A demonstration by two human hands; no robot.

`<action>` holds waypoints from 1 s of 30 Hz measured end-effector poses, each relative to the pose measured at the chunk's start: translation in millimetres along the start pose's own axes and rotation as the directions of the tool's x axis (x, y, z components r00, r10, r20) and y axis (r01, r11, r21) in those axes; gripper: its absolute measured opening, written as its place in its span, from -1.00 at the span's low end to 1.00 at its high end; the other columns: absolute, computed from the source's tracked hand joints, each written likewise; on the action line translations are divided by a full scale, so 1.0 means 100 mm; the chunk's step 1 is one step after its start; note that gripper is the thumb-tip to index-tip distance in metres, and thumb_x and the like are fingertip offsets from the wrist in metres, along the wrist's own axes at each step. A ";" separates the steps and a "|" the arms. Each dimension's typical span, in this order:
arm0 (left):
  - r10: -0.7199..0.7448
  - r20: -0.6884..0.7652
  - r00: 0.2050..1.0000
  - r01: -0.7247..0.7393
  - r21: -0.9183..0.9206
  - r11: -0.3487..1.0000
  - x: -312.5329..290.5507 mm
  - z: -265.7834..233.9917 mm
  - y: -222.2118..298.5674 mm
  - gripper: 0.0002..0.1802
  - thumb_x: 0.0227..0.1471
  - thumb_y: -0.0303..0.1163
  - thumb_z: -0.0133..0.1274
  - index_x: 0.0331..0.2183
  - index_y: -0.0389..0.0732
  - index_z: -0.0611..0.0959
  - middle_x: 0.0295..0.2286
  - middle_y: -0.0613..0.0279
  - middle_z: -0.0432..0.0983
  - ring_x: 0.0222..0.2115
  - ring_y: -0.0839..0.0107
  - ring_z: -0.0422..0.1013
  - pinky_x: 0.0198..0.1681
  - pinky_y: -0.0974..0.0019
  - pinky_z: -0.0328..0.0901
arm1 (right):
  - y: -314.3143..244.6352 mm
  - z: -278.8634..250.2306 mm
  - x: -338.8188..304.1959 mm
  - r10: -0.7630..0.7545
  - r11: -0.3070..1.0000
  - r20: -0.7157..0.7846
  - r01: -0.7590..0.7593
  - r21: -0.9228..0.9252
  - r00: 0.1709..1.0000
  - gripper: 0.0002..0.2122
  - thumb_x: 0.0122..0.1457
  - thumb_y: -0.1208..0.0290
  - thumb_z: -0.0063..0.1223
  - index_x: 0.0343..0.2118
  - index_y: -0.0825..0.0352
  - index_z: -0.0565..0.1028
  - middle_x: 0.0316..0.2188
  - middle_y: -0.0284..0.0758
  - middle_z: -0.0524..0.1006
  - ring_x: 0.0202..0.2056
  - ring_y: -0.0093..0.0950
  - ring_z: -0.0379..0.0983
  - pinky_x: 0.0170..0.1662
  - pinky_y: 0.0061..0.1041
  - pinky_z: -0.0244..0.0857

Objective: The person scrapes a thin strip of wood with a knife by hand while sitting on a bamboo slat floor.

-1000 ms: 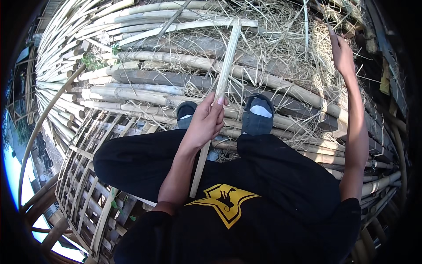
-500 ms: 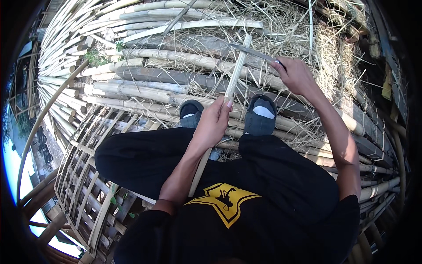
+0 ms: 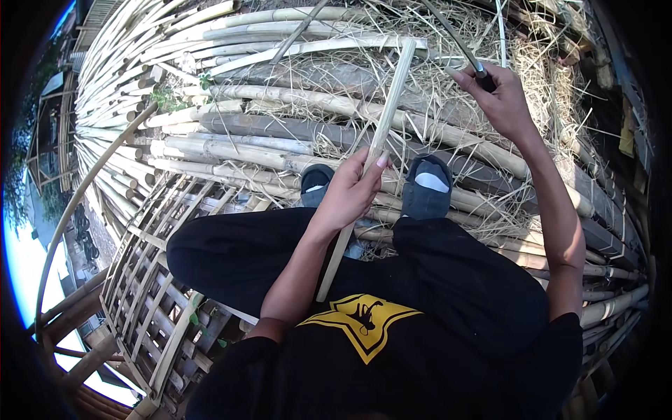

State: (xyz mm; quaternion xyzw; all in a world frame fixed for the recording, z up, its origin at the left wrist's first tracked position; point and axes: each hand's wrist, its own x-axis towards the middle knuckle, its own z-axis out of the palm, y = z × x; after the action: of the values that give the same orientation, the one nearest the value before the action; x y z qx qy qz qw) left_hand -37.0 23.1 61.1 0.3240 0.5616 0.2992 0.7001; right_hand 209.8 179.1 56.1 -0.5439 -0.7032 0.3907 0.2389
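Note:
My left hand (image 3: 352, 189) is closed round a pale split bamboo strip (image 3: 392, 101), gripping it a little below its middle. The strip slants up and away from my lap, its far end over the straw and poles. In my right hand (image 3: 500, 101) is a knife (image 3: 458, 42) with a dark handle, the fingers wrapped round that handle. Its long blade points up and to the left, apart from the strip, off to the right of the strip's far end.
Bamboo poles (image 3: 280, 150) lie side by side under my sandalled feet (image 3: 427, 196). Straw-like shavings (image 3: 462, 105) cover the ground ahead and to the right. A woven bamboo lattice (image 3: 150, 280) stands at my left. Stacked bamboo (image 3: 112, 112) spreads out at the far left.
The knife has lifted off the strip's far end and swung up and to the right, its blade now pointing more steeply away. My left hand still grips the strip.

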 end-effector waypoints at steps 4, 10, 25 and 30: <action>0.212 -0.052 0.976 -0.188 0.295 0.937 0.10 0.04 0.18 -0.73 0.26 -0.22 -0.12 -0.24 -0.23 0.50 -0.72 0.54 0.14 -0.73 0.76 0.01 -0.70 0.56 -0.03 | -0.51 -0.03 0.04 -0.445 0.873 0.048 0.445 -0.200 0.894 -0.73 0.02 0.17 0.23 -0.32 0.26 0.59 -0.53 -0.46 0.44 -0.56 -0.58 0.34 -0.46 -0.48 0.21; 0.420 -0.013 0.908 -0.306 0.663 0.683 0.20 0.14 0.50 -0.74 0.15 -0.30 0.02 -0.31 -0.35 0.55 -0.69 0.17 0.35 -0.71 0.40 0.22 -0.60 0.25 0.15 | -0.40 -0.24 0.06 -0.531 0.753 0.146 0.544 -0.370 0.835 -0.68 -0.10 0.22 0.27 -0.21 0.10 0.61 -0.31 -0.48 0.50 -0.38 -0.49 0.50 -0.30 -0.45 0.40; 0.574 -0.034 0.818 -0.123 0.965 0.232 0.05 0.04 0.58 -0.69 -0.05 -0.17 0.19 -0.35 -0.21 0.62 -0.58 0.14 0.50 -0.55 0.17 0.48 -0.50 0.16 0.31 | -0.06 -0.15 -0.06 -0.627 0.741 -0.029 0.585 -0.331 0.778 -0.78 -0.13 0.50 0.28 -0.33 0.24 0.59 -0.37 -0.39 0.59 -0.40 -0.41 0.57 -0.38 -0.52 0.46; 0.556 -0.096 0.825 -0.148 0.914 0.378 -0.01 0.06 0.49 -0.73 -0.01 -0.20 0.16 -0.36 -0.21 0.63 -0.56 0.12 0.53 -0.52 0.16 0.50 -0.51 0.14 0.30 | -0.01 -0.16 -0.05 -0.594 0.765 -0.015 0.558 -0.323 0.805 -0.76 -0.11 0.47 0.28 -0.30 0.24 0.60 -0.34 -0.40 0.60 -0.39 -0.45 0.57 -0.37 -0.54 0.46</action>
State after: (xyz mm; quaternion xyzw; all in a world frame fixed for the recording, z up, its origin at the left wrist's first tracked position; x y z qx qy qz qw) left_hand -34.4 51.5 101.2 0.6836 0.6745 0.1703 0.2208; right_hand 222.7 178.4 66.5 -0.3531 -0.8722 0.1538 0.3014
